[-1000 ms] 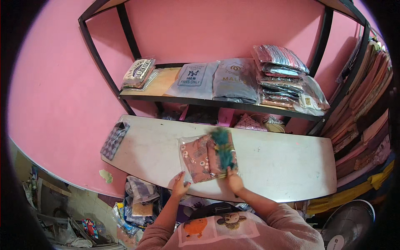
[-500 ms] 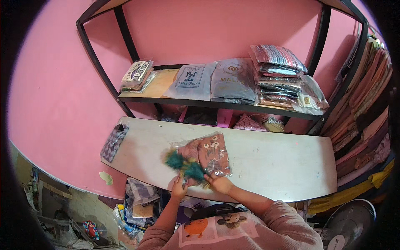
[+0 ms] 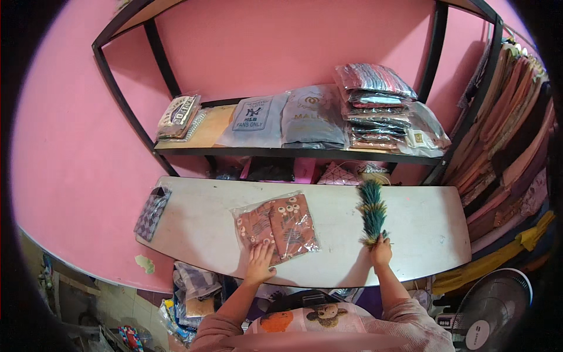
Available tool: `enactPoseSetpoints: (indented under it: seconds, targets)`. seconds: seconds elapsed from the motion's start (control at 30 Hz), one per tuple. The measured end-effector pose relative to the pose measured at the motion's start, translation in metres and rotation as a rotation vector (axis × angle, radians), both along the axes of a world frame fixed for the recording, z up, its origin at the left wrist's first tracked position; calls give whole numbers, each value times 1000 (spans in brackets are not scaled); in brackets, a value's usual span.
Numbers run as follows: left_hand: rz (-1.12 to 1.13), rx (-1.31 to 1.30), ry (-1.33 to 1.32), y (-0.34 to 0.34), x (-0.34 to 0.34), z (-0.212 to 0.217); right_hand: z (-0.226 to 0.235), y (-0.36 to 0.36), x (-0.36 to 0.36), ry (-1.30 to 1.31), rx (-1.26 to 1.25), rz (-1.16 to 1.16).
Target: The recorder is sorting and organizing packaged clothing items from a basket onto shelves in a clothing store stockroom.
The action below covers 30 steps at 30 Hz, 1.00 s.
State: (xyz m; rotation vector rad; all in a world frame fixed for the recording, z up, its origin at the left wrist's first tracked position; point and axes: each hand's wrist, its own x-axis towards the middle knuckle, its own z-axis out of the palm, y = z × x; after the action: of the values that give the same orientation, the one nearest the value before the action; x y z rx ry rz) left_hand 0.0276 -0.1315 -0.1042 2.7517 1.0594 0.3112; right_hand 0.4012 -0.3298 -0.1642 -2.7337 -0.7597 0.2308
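Observation:
A clear plastic packet of folded reddish-brown patterned cloth [image 3: 292, 226] lies on the pale board-like table [image 3: 340, 258]. My left hand [image 3: 259, 265] rests with its fingers spread over the packet's near left corner. To the right, my right hand [image 3: 382, 251] grips a green and yellow fluffy duster [image 3: 372, 210] at its near end, where the fingers hide the handle. The duster points away from me above the tabletop, apart from the packet; whether it touches the surface I cannot tell.
A wrapped checked cloth [image 3: 153, 214] lies at the table's left end. Behind stands a black-framed shelf [image 3: 258, 154] with grey bags and a stack of wrapped clothes [image 3: 378, 111]. Garments [image 3: 504, 135] hang at the right, above a fan [image 3: 495, 308]. Packets [image 3: 196, 287] sit below the table's near edge.
The duster has moved from over the packet to the right, in my right hand. My left hand now lies on the packet with its fingers spread.

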Motion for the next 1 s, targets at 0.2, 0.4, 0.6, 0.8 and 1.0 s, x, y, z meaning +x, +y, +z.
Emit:
enactPoseSetpoints:
  seconds: [0.2, 0.4, 0.6, 0.8, 1.0]
  targets:
    - [-115, 173, 174, 23, 48, -44, 24, -17, -29, -385, 134, 43]
    - [-84, -169, 33, 52, 103, 29, 41, 12, -60, -73, 560, 524]
    - [38, -775, -690, 102, 110, 87, 28, 63, -64, 481, 686, 423]
    - [249, -1317, -883, 96, 64, 95, 52, 90, -59, 1187, 856, 104]
    - [483, -1388, -367, 77, 24, -1, -36, 106, -61, 1065, 751, 82]
